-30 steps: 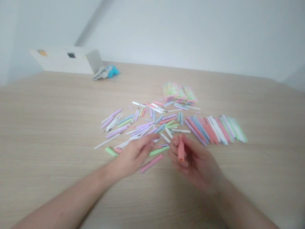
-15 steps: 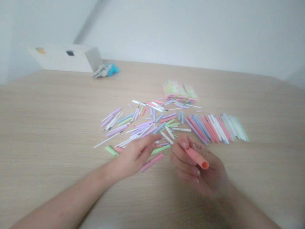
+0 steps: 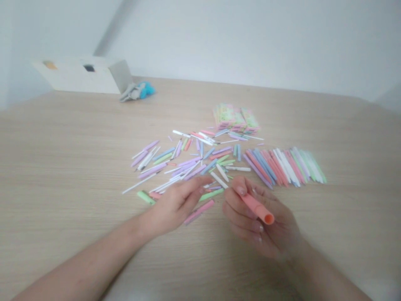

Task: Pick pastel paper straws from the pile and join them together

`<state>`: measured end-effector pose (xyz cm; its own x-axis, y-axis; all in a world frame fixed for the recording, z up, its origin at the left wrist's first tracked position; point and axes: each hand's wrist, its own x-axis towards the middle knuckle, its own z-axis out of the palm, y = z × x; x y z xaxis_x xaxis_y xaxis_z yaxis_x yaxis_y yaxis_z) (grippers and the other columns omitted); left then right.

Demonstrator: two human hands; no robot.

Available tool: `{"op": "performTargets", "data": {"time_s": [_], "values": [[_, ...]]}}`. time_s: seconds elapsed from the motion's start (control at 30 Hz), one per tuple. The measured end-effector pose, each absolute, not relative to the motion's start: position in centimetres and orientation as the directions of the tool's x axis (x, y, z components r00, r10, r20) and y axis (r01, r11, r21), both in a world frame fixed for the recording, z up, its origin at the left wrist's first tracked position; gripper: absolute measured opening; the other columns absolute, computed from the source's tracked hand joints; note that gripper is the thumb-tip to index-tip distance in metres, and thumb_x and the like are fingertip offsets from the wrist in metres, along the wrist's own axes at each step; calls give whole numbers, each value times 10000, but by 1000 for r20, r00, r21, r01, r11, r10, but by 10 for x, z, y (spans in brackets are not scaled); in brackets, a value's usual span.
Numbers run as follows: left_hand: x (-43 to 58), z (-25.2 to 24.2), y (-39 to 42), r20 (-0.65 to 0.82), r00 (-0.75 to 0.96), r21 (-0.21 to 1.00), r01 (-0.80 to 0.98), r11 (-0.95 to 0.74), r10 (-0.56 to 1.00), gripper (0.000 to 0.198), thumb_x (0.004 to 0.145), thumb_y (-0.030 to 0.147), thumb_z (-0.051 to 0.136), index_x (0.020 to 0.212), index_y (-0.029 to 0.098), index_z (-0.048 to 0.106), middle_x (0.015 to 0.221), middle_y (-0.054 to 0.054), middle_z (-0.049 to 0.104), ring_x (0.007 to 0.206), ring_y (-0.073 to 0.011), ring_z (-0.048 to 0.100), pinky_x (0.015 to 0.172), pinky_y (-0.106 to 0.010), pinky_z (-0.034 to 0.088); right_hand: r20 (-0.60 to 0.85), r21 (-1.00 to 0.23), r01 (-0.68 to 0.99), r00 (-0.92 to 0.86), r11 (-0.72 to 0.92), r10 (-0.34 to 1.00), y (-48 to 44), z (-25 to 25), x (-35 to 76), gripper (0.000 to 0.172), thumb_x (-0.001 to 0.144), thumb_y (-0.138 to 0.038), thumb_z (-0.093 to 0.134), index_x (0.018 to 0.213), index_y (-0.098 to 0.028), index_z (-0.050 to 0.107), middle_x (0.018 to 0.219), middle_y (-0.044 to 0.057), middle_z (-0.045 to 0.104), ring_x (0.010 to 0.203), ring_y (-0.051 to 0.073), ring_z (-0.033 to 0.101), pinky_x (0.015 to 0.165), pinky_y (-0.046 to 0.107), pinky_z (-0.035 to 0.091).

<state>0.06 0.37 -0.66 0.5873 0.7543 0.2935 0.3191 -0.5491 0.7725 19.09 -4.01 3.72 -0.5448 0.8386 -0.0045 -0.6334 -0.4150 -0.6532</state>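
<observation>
My right hand is closed around a coral-pink pen barrel, whose hollow open end points toward me. The barrel's far end is hidden by the fingers. My left hand hovers over or rests on the near side of a loose pile of pen parts, its index finger stretched out and the thumb a little below it; no held thing shows there. Nearest to that hand are a pink barrel, a green pen piece and a white piece. White refills and purple barrels lie around them.
A row of assembled-looking pens in several colours lies right of the pile. Stacked pink-green packets stand behind it. At the back left are a white box and a crumpled grey-and-blue glove-like item on the wooden table.
The view has shifted slightly, so the table items sit a little further left and up. Both hands keep nearly the same pose, the right still holding the coral barrel.
</observation>
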Motion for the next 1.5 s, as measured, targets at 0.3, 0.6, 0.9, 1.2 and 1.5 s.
{"op": "performTargets", "data": {"time_s": [0.3, 0.6, 0.9, 1.2, 1.5], "values": [[1, -5, 2, 281, 597, 782, 311, -540, 751, 329, 932, 167, 398, 1237, 206, 516, 1188, -44, 617, 1047, -152, 592, 891, -229, 468, -15, -648, -634, -543, -422, 839, -41, 38, 191, 71, 820, -286, 579, 826, -220, 553, 579, -57, 320, 447, 58, 210, 382, 120, 272], [2, -2, 1, 288, 605, 793, 284, -539, 742, 345, 925, 135, 414, 1238, 249, 507, 1168, 9, 621, 1022, -94, 594, 875, -143, 443, -26, -639, -626, -564, -448, 825, -42, 37, 192, 95, 806, -236, 560, 899, -228, 548, 599, -51, 366, 451, 60, 245, 381, 129, 306], [3, -2, 1, 269, 608, 803, 286, -523, 747, 344, 924, 138, 411, 1241, 224, 512, 1182, -18, 616, 1040, -126, 588, 878, -194, 456, 21, -690, -626, -521, -365, 853, -43, 31, 194, 246, 767, -365, 630, 971, -249, 555, 536, -61, 379, 426, 72, 257, 327, 139, 257], [1, -5, 1, 294, 606, 793, 277, -543, 739, 361, 912, 107, 424, 1244, 221, 507, 1101, -6, 636, 954, -92, 598, 841, -166, 452, 93, -650, -673, -532, -354, 842, -41, 32, 192, 378, 748, -366, 668, 1105, -276, 581, 490, -87, 366, 354, 58, 214, 303, 144, 278], [2, -4, -1, 276, 601, 796, 294, -529, 750, 359, 919, 122, 415, 1242, 250, 507, 1020, 5, 640, 873, -90, 600, 769, -160, 474, 52, -668, -644, -541, -374, 840, -40, 28, 193, 410, 739, -390, 674, 1116, -277, 562, 507, -80, 401, 369, 56, 213, 308, 144, 275]]}}
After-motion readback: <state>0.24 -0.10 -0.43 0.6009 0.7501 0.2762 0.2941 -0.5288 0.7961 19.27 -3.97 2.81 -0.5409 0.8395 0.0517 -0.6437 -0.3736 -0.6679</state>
